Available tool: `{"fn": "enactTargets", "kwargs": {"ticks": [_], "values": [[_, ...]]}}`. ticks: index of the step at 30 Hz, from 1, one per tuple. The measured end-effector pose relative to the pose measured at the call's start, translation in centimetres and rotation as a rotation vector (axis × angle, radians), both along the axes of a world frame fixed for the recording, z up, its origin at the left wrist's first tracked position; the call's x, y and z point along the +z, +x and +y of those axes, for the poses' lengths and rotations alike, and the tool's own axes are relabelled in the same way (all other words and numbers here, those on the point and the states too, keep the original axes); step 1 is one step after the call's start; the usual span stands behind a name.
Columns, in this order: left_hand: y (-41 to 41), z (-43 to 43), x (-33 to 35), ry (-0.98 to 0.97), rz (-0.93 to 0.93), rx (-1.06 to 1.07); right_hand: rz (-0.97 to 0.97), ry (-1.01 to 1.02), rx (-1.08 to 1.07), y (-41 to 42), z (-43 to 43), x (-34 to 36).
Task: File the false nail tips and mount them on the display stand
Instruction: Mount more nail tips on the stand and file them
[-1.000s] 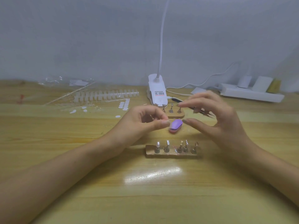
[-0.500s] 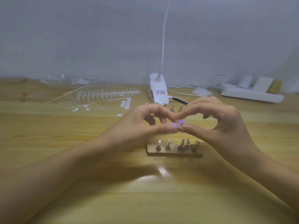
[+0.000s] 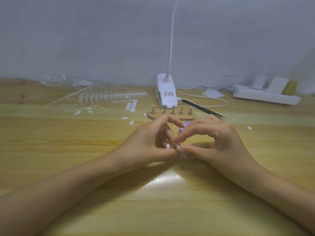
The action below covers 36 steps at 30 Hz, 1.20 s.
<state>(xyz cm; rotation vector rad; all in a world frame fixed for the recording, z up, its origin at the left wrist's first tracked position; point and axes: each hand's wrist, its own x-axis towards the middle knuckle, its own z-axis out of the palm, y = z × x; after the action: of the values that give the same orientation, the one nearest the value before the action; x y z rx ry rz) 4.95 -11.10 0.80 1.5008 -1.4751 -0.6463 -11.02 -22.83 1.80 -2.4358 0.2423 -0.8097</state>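
Light wooden table (image 3: 71,143) under a grey wall, and both hands meet in its middle. The step in hand is, I judge, the mounting: the right hand (image 3: 216,142) presses forefinger and thumb together on a small clear false nail tip (image 3: 177,146), low over the near display stand (image 3: 197,144), which the hands hide almost fully (only some metal pegs show at 3 o'clock of the fingertips). The left hand (image 3: 144,145) has curled fingers and its thumb touches the right thumb; if it pinches something I cannot tell.

The tip looks thin, glossy and transparent, so it is easy to lose from sight. A second clear piece (image 3: 167,146) stands just at 9 o'clock of it, probably already on a peg.

The next move asks for a gentle, straight press onto the peg head, without pushing the stand away.

At 12 o'clock of the hands lie the purple file block (image 3: 185,124) and, beyond it, the far display stand (image 3: 187,118) with five bare pegs. Strips of unused tips (image 3: 110,96) lie at 10 o'clock.
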Motion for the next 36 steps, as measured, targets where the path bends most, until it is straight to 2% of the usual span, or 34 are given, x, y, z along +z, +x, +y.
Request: {"fn": "enactTargets", "kwargs": {"ticks": [14,15,18,19,31,36], "values": [[0.0,-0.1,-0.4,-0.026,-0.017,0.028,0.066,0.027,-0.046,0.0,0.3,-0.1],[0.0,-0.1,-0.3,-0.026,-0.011,0.027,0.087,0.058,-0.043,0.0,0.3,0.0],[0.0,0.0,-0.4,-0.026,-0.021,0.028,0.11,0.398,0.052,0.0,-0.2,0.8],[0.0,0.0,-0.4,-0.024,-0.025,0.032,0.113,0.442,0.079,0.1,-0.4,0.9],[0.0,-0.1,-0.5,-0.051,-0.019,0.022,0.174,0.536,0.085,1.6,-0.9,0.8],[-0.1,-0.1,-0.5,-0.06,-0.048,0.035,0.18,0.496,0.081,1.7,-0.9,0.6]]}}
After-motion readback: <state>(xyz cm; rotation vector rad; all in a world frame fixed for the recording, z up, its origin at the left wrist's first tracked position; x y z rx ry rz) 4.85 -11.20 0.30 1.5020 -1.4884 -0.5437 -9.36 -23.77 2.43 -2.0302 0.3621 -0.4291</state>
